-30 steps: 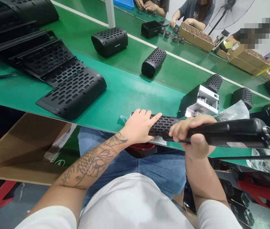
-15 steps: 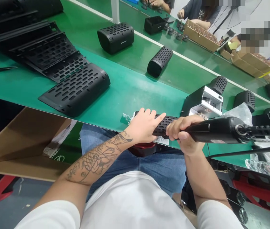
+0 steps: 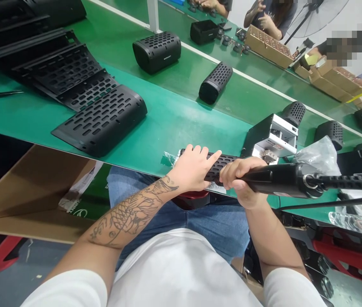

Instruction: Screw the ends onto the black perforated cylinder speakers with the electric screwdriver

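My left hand grips a black perforated speaker shell at the table's front edge. Its fingers reach over the far side, the index finger stretches across the slots, and the thumb lies on the near side. Clear plastic film sticks out by the shell's left end. A black electric screwdriver is wrapped in my right hand, held nearly level with its tip end pointing left over the shell. The tip itself is hidden by my fingers.
Beyond the screwdriver stands a small black and white machine, with a plastic bag beside it. Perforated panels are stacked at left. Speaker shells sit along the bench. An open carton is below left. Co-workers sit opposite.
My right hand and the screwdriver have shifted slightly left, the screwdriver's rear end dropping lower. My left hand and the shell stay put. A co-worker opposite has raised their hands.
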Available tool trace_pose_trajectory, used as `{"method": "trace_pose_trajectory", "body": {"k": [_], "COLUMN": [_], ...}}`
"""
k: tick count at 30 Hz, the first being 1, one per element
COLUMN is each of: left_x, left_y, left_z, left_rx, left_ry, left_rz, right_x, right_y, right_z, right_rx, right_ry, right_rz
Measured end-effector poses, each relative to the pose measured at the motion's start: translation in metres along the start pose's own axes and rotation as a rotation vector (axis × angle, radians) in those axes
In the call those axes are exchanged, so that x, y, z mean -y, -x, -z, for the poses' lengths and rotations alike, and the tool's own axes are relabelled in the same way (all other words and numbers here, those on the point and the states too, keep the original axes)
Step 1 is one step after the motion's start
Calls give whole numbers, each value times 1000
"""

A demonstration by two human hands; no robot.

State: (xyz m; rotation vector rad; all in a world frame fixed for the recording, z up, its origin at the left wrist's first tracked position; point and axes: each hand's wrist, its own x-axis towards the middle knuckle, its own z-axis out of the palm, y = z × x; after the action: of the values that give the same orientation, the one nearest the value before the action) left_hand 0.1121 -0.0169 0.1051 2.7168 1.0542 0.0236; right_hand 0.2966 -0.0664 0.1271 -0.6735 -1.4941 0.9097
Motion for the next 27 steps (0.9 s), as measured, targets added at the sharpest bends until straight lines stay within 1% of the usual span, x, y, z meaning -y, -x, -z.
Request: {"method": "trace_pose_trajectory", "body": {"k": [4, 5, 6, 7, 9, 11, 12, 13, 14, 15, 16, 18, 20, 22, 24, 25, 26, 27], "left_x": [0, 0, 1, 1, 1, -1, -2, -4, -5, -6, -7, -2, 9, 28, 48, 58, 66, 72], "left_y": [1, 1, 1, 1, 0, -2, -3, -4, -5, -5, -5, -1, 6, 16, 27, 32, 36, 39], "left_z": [0, -1, -1, -2, -4, -5, -5, -5, -5, -5, -5, -4, -8, -17, -34, -44, -55, -66], "left_rx": [-15, -19, -19, -18, -14, -12, -12, -10, -8, -7, -11, -47, -128, -218, -267, -272, -274, -276], "left_ry": [-14, -21, -31, -42, -60, -69, -71, -71, -70, -63, -48, 11, 103, 216, 349, 417, 477, 524], "left_rz": [4, 6, 8, 8, 6, 9, 14, 18, 20, 19, 11, -28, -67, -66, -31, -16, -6, 0], "right_x": [3, 6, 10, 14, 21, 20, 18, 13, 8, 3, -3, -9, -8, 2, 20, 31, 41, 49], "right_y": [7, 6, 3, -1, -13, -24, -28, -29, -29, -27, -23, -14, -7, -4, -3, -3, -4, -4], "right_z": [1, 4, 9, 16, 41, 75, 95, 113, 130, 145, 156, 167, 166, 154, 135, 122, 108, 93], "right_rx": [3, -17, -66, -149, -411, -706, -801, -855, -898, -906, -889, -818, -766, -754, -752, -729, -688, -614], "right_ry": [46, 47, 44, 50, 145, 352, 469, 546, 563, 548, 519, 465, 463, 479, 446, 398, 327, 240], "right_rz": [-75, -84, -70, -34, 63, 136, 141, 150, 173, 181, 183, 180, 187, 185, 160, 148, 141, 130]}}
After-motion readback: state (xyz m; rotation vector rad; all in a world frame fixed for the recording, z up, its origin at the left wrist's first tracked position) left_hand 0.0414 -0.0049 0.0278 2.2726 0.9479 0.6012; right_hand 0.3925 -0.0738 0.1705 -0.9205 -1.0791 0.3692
